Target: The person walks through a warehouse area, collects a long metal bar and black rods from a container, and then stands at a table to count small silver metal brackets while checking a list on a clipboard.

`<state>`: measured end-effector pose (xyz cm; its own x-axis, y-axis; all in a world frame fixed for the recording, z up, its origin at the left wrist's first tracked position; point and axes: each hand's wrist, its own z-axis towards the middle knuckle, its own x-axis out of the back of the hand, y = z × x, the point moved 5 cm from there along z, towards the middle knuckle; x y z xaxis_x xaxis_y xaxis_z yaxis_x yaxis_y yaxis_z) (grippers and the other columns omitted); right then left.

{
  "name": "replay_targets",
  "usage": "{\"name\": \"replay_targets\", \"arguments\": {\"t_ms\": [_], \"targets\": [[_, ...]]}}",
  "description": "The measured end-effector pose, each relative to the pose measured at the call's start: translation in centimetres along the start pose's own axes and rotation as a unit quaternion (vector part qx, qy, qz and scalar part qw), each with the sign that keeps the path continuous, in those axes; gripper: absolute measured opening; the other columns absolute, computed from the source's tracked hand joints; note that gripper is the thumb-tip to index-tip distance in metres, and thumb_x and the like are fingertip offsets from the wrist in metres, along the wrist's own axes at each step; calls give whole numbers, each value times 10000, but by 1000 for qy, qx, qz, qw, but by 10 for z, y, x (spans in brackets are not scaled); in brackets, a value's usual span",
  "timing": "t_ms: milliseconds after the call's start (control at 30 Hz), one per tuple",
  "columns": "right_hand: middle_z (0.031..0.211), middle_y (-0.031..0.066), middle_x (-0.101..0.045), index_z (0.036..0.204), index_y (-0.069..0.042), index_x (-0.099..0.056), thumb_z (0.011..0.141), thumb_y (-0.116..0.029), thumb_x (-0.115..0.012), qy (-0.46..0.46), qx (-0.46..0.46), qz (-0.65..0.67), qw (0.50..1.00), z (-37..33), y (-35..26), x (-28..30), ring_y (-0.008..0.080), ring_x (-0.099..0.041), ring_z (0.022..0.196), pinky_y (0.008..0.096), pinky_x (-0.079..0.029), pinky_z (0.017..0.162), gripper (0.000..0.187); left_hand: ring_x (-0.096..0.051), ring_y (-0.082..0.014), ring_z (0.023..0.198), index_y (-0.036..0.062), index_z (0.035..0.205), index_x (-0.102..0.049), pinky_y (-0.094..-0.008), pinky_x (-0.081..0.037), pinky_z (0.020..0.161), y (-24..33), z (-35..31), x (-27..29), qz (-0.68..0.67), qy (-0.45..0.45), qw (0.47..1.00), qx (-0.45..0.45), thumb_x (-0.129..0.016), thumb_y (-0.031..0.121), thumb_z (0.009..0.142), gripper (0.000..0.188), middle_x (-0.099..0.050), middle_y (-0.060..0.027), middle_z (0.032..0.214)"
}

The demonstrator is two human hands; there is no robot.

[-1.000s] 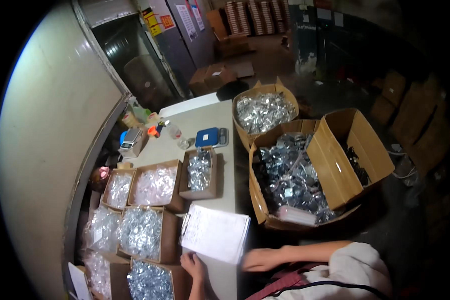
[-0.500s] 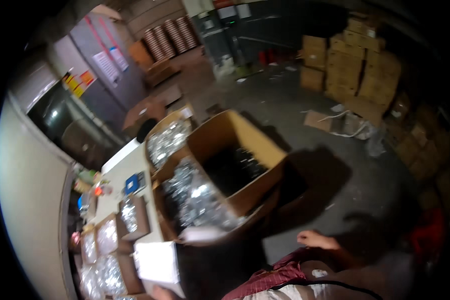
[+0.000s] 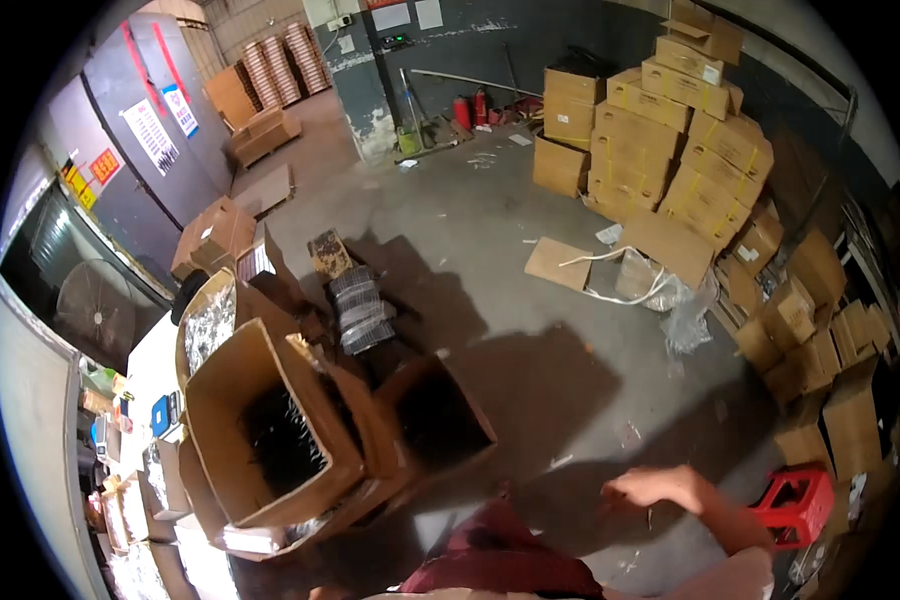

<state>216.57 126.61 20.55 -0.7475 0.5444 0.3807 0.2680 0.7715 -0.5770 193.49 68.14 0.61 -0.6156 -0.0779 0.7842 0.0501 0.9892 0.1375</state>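
My right hand (image 3: 650,487) hangs over the floor at the lower right, holding nothing, with its fingers loosely apart. Of my left hand (image 3: 328,593) only a sliver shows at the lower edge; its fingers are hidden. Near it, on the left, a tall open cardboard box (image 3: 232,392) has dark small pieces inside. Under its near edge, shiny clear bags show in a wider carton. Beside it on the right, a lower open carton (image 3: 475,402) is dark inside. My dark red clothing (image 3: 500,555) fills the bottom middle.
A white worktable (image 3: 157,350) along the left bears a blue device (image 3: 162,413) and small boxes of clear bags. Taped cartons (image 3: 635,140) are stacked far right. Flattened cardboard (image 3: 558,263), white cord and plastic lie on the floor. A red stool (image 3: 796,505) stands right.
My view has swung right and sharpened, so the boxes sit farther left. My right hand reaches out farther from my body. Less of my left hand shows.
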Motion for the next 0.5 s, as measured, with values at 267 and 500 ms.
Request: {"name": "replay_targets", "arguments": {"t_ms": [267,500], "targets": [[1109,162,-619,1071,-20,-605,958,-162,-558,254,460,-83,847,54,-176,270,354,-586,1083,457,-478,942,188,-594,-396,888,13,991,-647,-488,-472,777,166,170,-20,44,-213,975,-50,-575,101,830,197,-622,-220,966],[1037,153,-569,887,8,-586,897,-101,-592,34,667,86,739,104,-312,390,326,-511,1079,424,-404,974,109,-593,-395,894,13,981,-648,-485,-472,776,384,333,86,21,-175,965,-194,-573,106,833,190,-621,-222,975]]}}
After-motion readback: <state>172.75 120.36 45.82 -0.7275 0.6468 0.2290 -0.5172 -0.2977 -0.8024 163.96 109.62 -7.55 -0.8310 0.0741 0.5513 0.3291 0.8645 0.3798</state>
